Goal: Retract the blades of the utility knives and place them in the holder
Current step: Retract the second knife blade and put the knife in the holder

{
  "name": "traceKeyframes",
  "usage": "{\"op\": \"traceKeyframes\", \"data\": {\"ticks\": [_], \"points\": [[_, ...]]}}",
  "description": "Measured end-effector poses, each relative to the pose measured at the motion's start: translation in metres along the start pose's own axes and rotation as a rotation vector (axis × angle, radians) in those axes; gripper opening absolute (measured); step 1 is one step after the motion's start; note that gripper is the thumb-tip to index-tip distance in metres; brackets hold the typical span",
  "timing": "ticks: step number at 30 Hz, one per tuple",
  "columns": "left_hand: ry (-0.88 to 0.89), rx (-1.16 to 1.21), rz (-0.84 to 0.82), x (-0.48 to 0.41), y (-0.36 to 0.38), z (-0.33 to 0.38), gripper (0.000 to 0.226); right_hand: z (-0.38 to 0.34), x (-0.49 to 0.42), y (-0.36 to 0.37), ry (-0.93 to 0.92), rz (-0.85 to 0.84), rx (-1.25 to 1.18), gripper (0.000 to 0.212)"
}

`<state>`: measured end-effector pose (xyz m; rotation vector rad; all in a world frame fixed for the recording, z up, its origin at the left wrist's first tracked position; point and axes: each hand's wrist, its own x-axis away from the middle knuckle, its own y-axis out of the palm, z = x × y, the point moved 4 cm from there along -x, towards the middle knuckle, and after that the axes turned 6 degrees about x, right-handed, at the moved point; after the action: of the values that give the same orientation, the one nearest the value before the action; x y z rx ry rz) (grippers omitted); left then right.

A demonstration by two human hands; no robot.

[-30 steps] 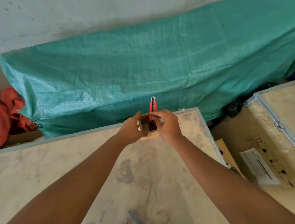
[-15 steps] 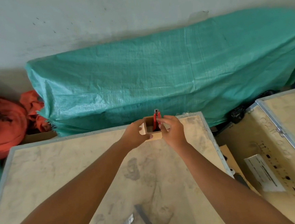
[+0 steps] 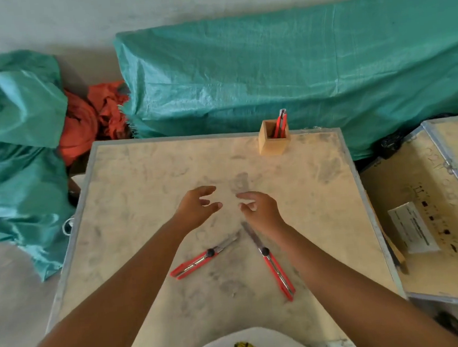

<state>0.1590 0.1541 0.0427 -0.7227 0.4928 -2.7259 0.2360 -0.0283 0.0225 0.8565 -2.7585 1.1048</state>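
Observation:
A small square wooden holder (image 3: pixel 273 142) stands at the far edge of the board, with one red utility knife (image 3: pixel 282 122) upright inside it. Two more red utility knives lie on the board with blades extended: one (image 3: pixel 204 258) under my left forearm side, one (image 3: pixel 273 265) beside my right wrist. My left hand (image 3: pixel 197 207) and my right hand (image 3: pixel 258 206) hover over the middle of the board, fingers apart, holding nothing, well short of the holder.
The work surface is a pale board (image 3: pixel 132 208) with a metal rim. Green tarp bundles (image 3: pixel 296 66) and orange cloth (image 3: pixel 86 121) lie behind it. An open wooden crate (image 3: pixel 428 212) with a paper label sits to the right.
Both hands let go of the holder and the knife, which now stands in the holder. The hands drew back toward me, and the view tilted down to show two knives on the board.

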Motion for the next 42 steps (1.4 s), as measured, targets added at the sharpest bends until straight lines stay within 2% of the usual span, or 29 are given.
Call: {"op": "traceKeyframes", "data": {"ticks": [5,7,10,13,16,19,24,27,30,34,39,42], "points": [[-0.077,-0.028,0.009,0.054,-0.013,-0.068,0.045,0.007,0.049,0.076,0.149,-0.265,0.005,0.026],[-0.112,-0.058,0.039,0.069,-0.013,-0.091,0.04,0.01,0.063,0.098,0.226,-0.303,-0.009,0.027],[-0.167,-0.133,0.041,0.082,-0.009,-0.122,0.041,0.01,0.076,0.119,0.318,-0.267,-0.009,0.032],[-0.119,-0.266,-0.028,0.092,-0.004,-0.14,0.037,0.006,0.082,0.129,0.386,-0.178,-0.046,0.039],[-0.034,-0.366,-0.048,0.094,-0.003,-0.151,0.042,0.009,0.089,0.139,0.515,-0.109,-0.188,0.042],[-0.03,-0.34,-0.074,0.093,-0.003,-0.159,0.048,0.01,0.097,0.149,0.58,-0.068,-0.336,0.043],[0.014,-0.292,-0.118,0.095,-0.003,-0.163,0.048,0.004,0.101,0.155,0.599,0.062,-0.449,0.023],[0.022,-0.278,-0.125,0.1,-0.004,-0.167,0.044,-0.001,0.103,0.155,0.592,0.106,-0.445,0.018],[0.004,-0.238,-0.112,0.105,-0.005,-0.169,0.041,-0.004,0.101,0.152,0.551,0.063,-0.389,0.016],[-0.086,-0.026,-0.109,0.115,-0.011,-0.158,0.041,-0.012,0.095,0.134,0.46,-0.001,-0.329,0.015],[-0.024,0.07,-0.268,0.129,-0.019,-0.125,0.052,-0.03,0.093,0.093,0.384,-0.052,-0.367,0.015],[0.014,0.135,-0.29,0.14,-0.018,-0.1,0.055,-0.039,0.092,0.066,0.304,-0.085,-0.414,0.015]]}}
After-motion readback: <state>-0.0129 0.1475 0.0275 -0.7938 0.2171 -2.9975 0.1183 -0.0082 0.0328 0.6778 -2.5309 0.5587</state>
